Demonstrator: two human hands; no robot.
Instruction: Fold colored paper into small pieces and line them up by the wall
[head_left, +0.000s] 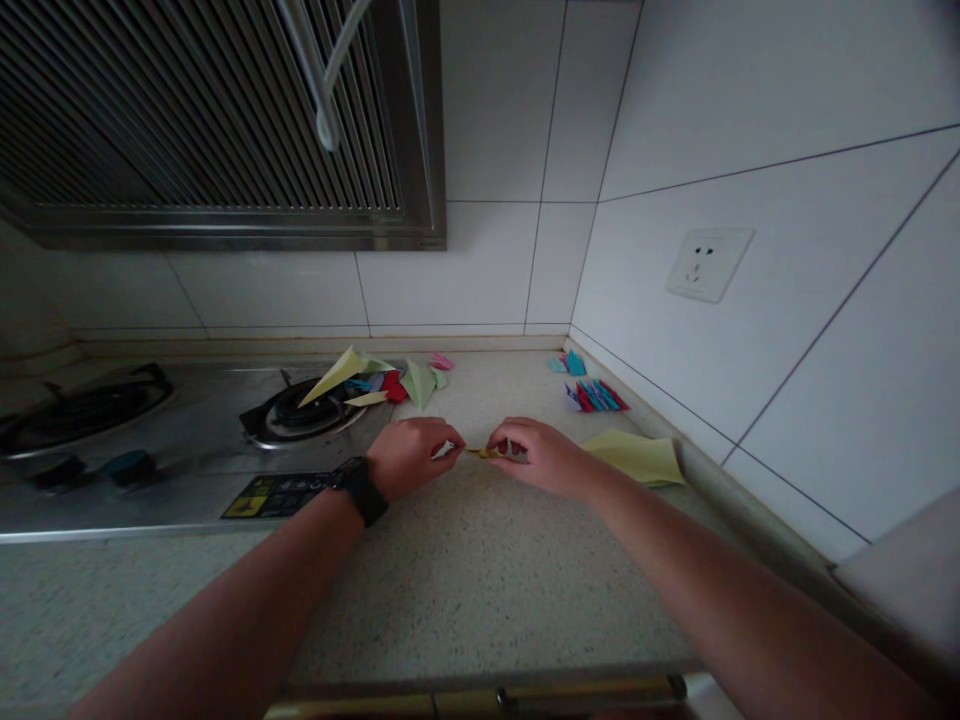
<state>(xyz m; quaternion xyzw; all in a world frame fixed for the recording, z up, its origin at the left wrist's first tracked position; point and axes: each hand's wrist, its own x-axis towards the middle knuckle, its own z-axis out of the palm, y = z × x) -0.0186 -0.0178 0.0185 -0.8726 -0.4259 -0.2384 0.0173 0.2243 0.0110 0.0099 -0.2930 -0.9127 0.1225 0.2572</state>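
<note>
A small piece of folded yellow paper (480, 453) is stretched between my two hands, just over the speckled countertop (480, 580). My left hand (415, 453), with a black watch on the wrist, pinches its left end between thumb and fingertips. At the other end, my right hand (541, 455) pinches it the same way. The fingers cover part of the paper, so its full shape is hidden. Behind my right forearm lies a larger yellow sheet (637, 457).
Several folded papers (352, 375) lie over the right burner (300, 410) of the gas stove, some reaching onto the counter. Blue and red folded pieces (598, 396) sit in a row near the right wall. A range hood (300, 225) hangs above the stove.
</note>
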